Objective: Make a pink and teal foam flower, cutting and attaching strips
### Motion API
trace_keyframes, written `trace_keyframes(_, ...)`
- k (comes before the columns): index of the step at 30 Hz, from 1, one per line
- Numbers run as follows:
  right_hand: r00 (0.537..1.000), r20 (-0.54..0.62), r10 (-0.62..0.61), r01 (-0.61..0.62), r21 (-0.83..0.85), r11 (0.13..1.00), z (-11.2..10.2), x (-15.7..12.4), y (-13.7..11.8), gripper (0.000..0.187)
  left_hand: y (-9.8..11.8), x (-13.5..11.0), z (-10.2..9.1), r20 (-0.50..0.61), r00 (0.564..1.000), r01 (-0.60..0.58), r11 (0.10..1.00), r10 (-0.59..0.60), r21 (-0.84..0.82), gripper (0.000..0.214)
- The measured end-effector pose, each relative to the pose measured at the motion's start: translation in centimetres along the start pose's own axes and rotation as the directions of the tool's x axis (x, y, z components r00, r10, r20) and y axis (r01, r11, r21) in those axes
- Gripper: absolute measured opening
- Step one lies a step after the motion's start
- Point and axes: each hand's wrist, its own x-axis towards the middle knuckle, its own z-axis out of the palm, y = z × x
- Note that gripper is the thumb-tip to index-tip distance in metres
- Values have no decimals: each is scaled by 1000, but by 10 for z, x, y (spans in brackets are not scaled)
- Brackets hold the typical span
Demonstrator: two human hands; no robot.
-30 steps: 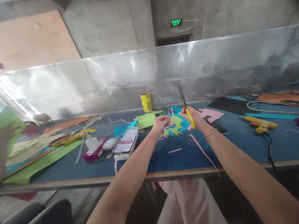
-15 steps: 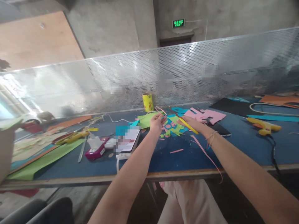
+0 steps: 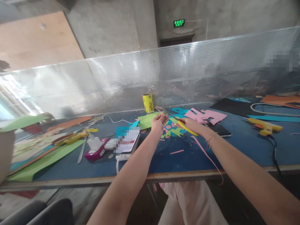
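My left hand is held over the blue table, its fingers pinched on a thin pink paper strip. To its right my right hand grips yellow-handled scissors, whose blades point left towards the strip. Under both hands lies a heap of green, blue and pink paper cuttings. A long pink strip trails off the table's front edge beneath my right forearm.
A yellow can stands by the perforated metal screen. Left of my hands lie a phone, a purple gadget and green sheets. A yellow glue gun and pink cut-outs are to the right.
My right hand has brought the scissors down from upright to level, blades aimed at the left hand. The left hand has lifted slightly with the pink strip.
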Motion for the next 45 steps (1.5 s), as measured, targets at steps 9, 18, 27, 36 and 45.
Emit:
trace_keyframes(9, 991, -115, 62, -93, -292, 952, 0, -6, -9, 36, -3, 1, 0, 41, 999, 5, 1000, -6, 17, 12)
trace_keyframes(18, 982, -183, 54, -122, -385, 915, -2, -11, -14, 40, -5, 1, -3, 56, 998, 42, 999, -42, 16, 11)
trace_keyframes(27, 980, -195, 34, -113, -408, 906, -3, -11, -13, 34, -5, 0, 0, 52, 998, 41, 998, -43, 43, 10)
trace_keyframes(36, 983, -183, 12, -85, -396, 914, -2, -10, -9, 36, -6, 0, 3, 65, 997, -50, 983, 39, 174, 3)
trace_keyframes(45, 985, -168, 35, -101, -402, 910, -5, -10, -9, 37, -4, 0, 1, 64, 994, -95, 979, 84, 183, 3)
